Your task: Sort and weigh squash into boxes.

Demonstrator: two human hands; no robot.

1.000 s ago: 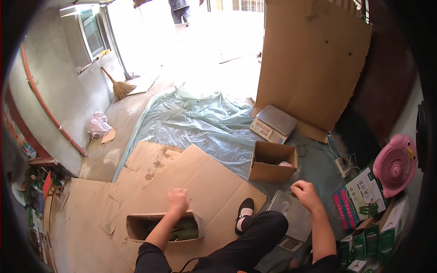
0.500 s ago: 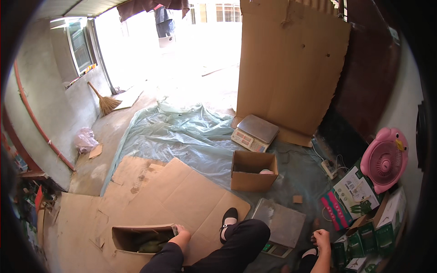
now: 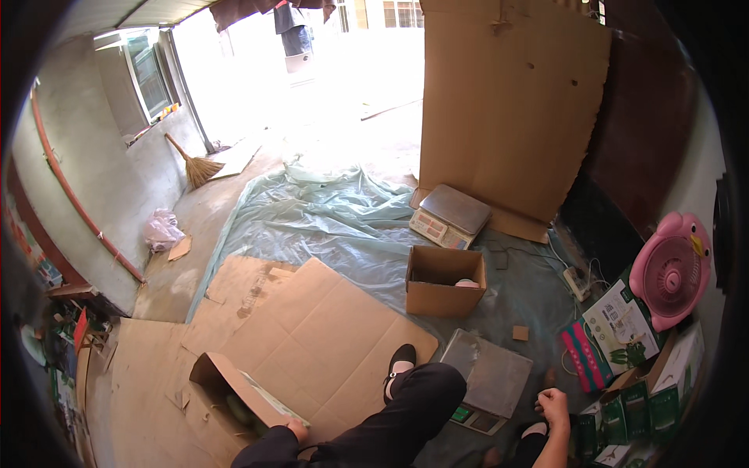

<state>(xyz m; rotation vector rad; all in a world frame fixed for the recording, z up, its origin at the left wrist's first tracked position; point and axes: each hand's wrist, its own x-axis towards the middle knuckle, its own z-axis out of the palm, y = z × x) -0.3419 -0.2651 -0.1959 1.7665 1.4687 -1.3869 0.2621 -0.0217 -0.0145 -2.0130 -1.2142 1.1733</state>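
An open cardboard box (image 3: pixel 254 390) stands tilted at the lower left, its mouth showing long green objects (image 3: pixel 240 410) that are too shaded to name. My left hand (image 3: pixel 295 428) is closed on the near right edge of this box, its wrist partly covered by my dark-trousered knee. On the right, my right hand (image 3: pixel 552 405) hangs above my right foot, fingers curled, with nothing visible in them. Nearest to it is a flat-topped metal weighing scale (image 3: pixel 490 374) with a green display, and it touches neither the scale nor the boxes.
Flattened cardboard (image 3: pixel 312 312) lies over blue plastic sheeting (image 3: pixel 312 214). Ahead stand a small open carton (image 3: pixel 443 299) and another scale (image 3: pixel 451 214). At right are a pink fan (image 3: pixel 672 273), a power strip (image 3: pixel 577 284) and green-white boxes (image 3: pixel 620 324). A broom (image 3: pixel 195 165) leans at the left wall.
My left hand has drawn the box's right side toward me, so the box is turned and tilted more. The whole view has shifted slightly. My right hand stays curled in place.
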